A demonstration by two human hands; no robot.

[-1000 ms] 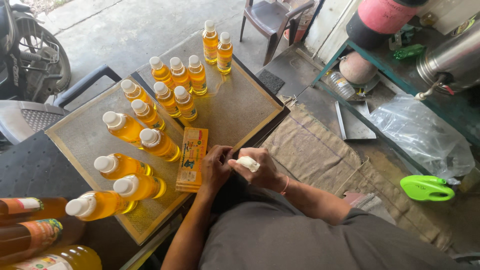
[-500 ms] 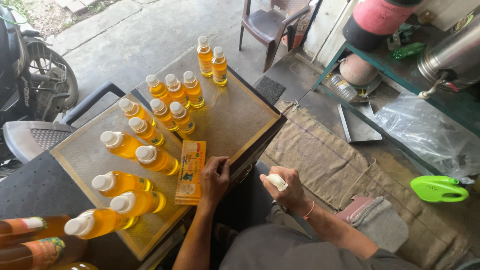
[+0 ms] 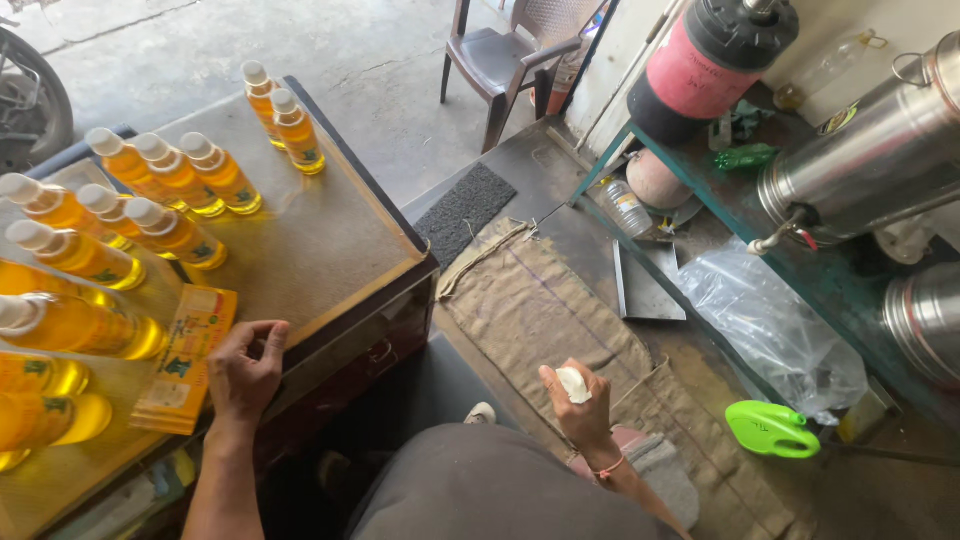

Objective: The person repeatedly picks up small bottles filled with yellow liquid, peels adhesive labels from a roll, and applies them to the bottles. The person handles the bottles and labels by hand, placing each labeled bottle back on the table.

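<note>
From the head view, the right hand (image 3: 580, 410) has swung away from the table (image 3: 330, 260) and now hangs over the floor cloth (image 3: 540, 310), fingers closed around a small white wad (image 3: 573, 385). The left hand (image 3: 243, 372) stays down, fingers bent and open, touching the orange label stack (image 3: 185, 360) beside the yellow bottles (image 3: 170, 230). Labelling looks paused.

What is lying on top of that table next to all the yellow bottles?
A stack of orange labels lies flat on the table, with the left hand resting at its edge. What is beneath the stack is covered. The right hand holds a small white piece away from the table.
</note>
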